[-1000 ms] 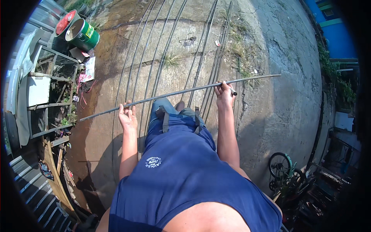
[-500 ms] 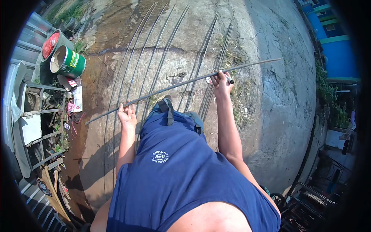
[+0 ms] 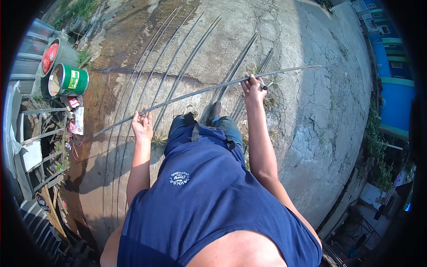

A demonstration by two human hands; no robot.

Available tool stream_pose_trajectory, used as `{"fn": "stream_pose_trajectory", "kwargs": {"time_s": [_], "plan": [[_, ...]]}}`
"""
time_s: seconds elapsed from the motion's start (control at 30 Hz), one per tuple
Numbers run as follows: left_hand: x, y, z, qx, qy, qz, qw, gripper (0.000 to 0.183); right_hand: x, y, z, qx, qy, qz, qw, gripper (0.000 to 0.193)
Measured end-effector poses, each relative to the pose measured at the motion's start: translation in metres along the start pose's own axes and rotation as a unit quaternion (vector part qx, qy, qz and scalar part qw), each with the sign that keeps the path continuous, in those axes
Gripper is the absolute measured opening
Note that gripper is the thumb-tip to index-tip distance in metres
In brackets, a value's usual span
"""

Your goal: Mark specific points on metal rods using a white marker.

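Observation:
A long, thin grey metal rod spans the view in front of me, its right end farther off than its left. My left hand grips it near the left end, thumb and fingertips around it. My right hand grips it right of the middle. A short black cylinder, its kind unclear, also sticks out from between the right hand's fingers. Beneath the held rod, several more long rods lie on the concrete, pointing away from me, some close together in bundles.
At the left stand a green bucket and a grey bin with a red bag in it. A wire-mesh frame with scrap is nearer. Cracked concrete stretches to the right, with grass tufts and a blue wall beyond.
My view has shifted and my feet have moved, one shoe now showing over the lying rods. Both hands still hold the rod, which has barely moved in view.

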State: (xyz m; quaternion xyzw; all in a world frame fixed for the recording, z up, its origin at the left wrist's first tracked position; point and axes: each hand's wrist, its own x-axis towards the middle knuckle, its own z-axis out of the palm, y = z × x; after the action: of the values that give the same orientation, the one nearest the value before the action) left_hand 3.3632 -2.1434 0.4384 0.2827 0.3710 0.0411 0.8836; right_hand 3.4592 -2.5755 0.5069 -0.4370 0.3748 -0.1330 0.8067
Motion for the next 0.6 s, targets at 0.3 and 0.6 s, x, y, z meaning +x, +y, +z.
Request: {"fn": "stream_pose_trajectory", "kwargs": {"time_s": [0.3,0.6], "plan": [[0.063,-0.086,0.137,-0.086,0.114,0.028,0.989,0.034,0.217,-0.059,0.118,-0.132,-0.033,0.073,0.988,0.023],[0.236,-0.193,0.202,-0.111,0.227,0.045,0.966,0.041,0.467,0.026,0.238,-0.244,-0.078,0.139,0.957,0.016]]}}
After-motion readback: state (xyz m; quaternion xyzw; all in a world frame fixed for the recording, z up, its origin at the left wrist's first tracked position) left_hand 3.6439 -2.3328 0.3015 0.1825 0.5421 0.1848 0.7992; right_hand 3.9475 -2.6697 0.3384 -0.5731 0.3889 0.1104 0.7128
